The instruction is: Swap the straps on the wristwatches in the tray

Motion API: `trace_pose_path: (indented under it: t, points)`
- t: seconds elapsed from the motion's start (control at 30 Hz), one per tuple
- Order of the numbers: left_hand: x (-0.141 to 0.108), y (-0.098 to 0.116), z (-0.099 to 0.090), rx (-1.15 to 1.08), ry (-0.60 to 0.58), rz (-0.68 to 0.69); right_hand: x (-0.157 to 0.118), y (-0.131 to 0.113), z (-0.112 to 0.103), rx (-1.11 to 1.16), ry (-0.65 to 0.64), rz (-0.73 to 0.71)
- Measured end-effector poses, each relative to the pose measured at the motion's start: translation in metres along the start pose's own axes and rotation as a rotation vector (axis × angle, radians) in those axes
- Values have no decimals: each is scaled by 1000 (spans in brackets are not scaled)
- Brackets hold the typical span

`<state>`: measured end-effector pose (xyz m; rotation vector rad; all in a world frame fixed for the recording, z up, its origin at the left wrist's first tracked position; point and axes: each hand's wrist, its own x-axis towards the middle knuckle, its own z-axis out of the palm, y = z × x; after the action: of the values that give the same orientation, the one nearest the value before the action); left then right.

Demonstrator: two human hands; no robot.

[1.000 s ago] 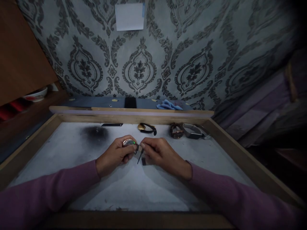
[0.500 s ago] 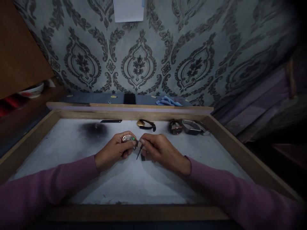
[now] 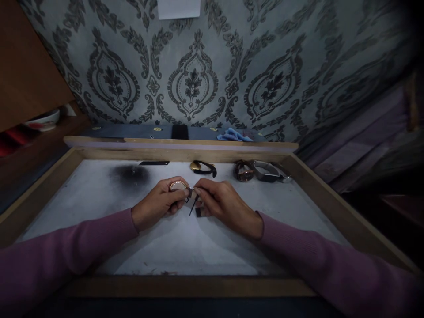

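Note:
Between my hands, above the white board, is a round watch [image 3: 178,186] with a gold-coloured rim. My left hand [image 3: 160,199] is closed around it, the thumb across its lower edge. My right hand [image 3: 225,205] pinches at the strap end beside the case, fingertips almost touching the left thumb. A thin dark tool [image 3: 193,206] points down from the right fingertips. Below those fingers shows a dark strap end [image 3: 198,212]. The exact contact at the strap joint is too small to make out.
Along the board's far side lie a flat black strip [image 3: 154,163], a gold watch with black strap [image 3: 203,168], a brown watch [image 3: 244,171] and a grey-banded watch [image 3: 266,171]. A raised wooden frame [image 3: 185,285] surrounds the board. Behind it rests a blue cloth [image 3: 233,135].
The view has tipped slightly, so the board sits higher in the picture. The green glint on the watch is gone. Both hands keep nearly the same hold.

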<state>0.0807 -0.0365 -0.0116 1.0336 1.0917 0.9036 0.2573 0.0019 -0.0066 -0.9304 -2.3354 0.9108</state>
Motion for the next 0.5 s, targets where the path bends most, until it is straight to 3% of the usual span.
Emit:
trace_pose_path:
  t: [0.17, 0.33, 0.5]
  points:
    - [0, -1, 0, 19, -8, 3, 0, 0, 0, -2, 46, 17]
    - [0, -2, -1, -14, -1, 32, 1, -1, 0, 134, -11, 74]
    - [-1, -1, 0, -8, 7, 21, 2, 0, 0, 135, 9, 27]
